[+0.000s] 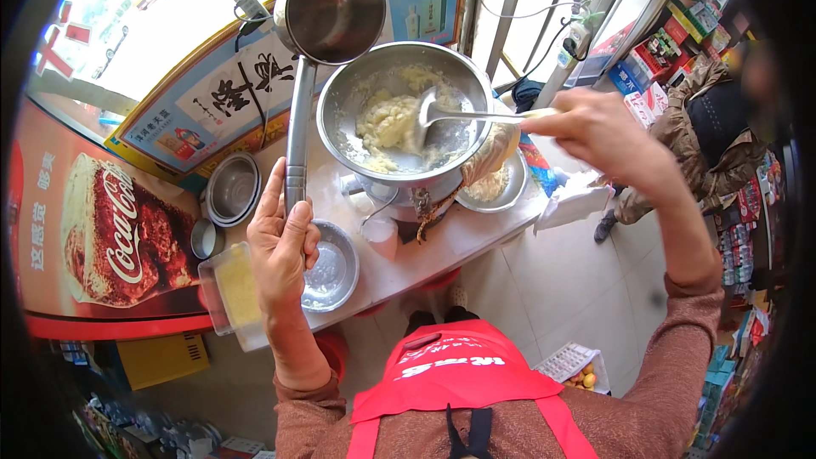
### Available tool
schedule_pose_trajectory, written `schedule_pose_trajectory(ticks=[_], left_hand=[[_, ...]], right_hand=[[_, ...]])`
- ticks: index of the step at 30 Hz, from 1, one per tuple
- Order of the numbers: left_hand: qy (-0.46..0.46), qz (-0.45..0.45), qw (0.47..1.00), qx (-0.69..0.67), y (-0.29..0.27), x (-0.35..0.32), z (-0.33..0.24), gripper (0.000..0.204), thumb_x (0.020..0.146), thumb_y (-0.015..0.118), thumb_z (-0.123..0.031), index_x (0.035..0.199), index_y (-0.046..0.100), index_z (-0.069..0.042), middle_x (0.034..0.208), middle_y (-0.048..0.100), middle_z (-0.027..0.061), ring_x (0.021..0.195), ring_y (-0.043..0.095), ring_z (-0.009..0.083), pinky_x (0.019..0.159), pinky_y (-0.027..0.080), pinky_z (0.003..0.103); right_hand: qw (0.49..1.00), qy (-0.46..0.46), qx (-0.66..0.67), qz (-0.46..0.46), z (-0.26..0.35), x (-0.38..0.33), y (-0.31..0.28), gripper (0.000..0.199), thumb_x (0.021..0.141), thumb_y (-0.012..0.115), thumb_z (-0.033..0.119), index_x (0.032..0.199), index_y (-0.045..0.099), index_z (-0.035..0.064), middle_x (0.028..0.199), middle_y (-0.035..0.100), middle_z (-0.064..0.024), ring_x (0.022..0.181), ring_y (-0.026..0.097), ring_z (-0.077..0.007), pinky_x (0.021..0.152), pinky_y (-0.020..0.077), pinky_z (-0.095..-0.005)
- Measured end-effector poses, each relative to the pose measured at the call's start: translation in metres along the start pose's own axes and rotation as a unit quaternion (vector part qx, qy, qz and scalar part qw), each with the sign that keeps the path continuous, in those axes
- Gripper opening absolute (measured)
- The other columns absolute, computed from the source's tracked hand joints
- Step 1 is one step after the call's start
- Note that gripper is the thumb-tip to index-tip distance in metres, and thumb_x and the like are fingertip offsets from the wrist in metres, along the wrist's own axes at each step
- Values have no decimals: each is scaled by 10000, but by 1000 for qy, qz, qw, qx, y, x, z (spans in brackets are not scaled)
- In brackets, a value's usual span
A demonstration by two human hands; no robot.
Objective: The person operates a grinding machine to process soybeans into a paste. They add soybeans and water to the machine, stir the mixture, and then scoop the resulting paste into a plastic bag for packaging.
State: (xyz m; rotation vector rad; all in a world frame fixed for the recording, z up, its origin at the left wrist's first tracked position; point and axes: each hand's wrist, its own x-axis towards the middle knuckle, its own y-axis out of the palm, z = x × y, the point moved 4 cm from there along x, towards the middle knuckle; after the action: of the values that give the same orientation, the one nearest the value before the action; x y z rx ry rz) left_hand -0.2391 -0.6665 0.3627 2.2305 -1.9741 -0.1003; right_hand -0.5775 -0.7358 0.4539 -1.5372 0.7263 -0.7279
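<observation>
- Left hand [285,248] closed on a pot [336,13] by its handle
- Right hand [595,138] wrapped around a spoon [484,116] in dough [384,121]
- Red apron [476,389] and drink poster [127,225], both white-lettered

The left hand [285,253] is holding a saucepan [335,13]; the right hand [595,136] is gripping a spoon [476,116], which is apparently contacting a pale mixture [384,123] in a steel bowl [342,123].

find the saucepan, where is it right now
In the head view, the saucepan is near the top, left of centre, held by its long handle in the left hand, up and left of the large metal bowl.
</observation>
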Motion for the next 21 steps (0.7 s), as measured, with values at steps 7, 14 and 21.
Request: schedule_pose_trajectory(ticks=[7,14,21], left_hand=[[12,-13,1000,-3,-3,-3,-3,581,934,566,-57,1447,306,34,756,493,-13,472,386,16,370,295,170],[0,-32,999,6,-1,-5,-4,584,934,566,-59,1445,304,44,704,481,-27,469,380,16,376,295,169],[16,-25,999,28,-3,-7,-9,589,928,567,-67,1443,305,50,702,490,-20,461,379,16,384,303,167]], right_hand=[[997,1,73,17,-18,-23,-28,290,807,644,153,1090,703,139,767,615,-97,748,606,-257,695,478,-375],[989,24,113,93,17,-9,-30,310,850,606,159,1147,663,92,827,661,-161,773,630,-323,729,482,-433],[993,18,120,9,13,1,-14,383,817,649,126,1200,645,131,737,597,-114,704,590,-265,652,456,-383]])
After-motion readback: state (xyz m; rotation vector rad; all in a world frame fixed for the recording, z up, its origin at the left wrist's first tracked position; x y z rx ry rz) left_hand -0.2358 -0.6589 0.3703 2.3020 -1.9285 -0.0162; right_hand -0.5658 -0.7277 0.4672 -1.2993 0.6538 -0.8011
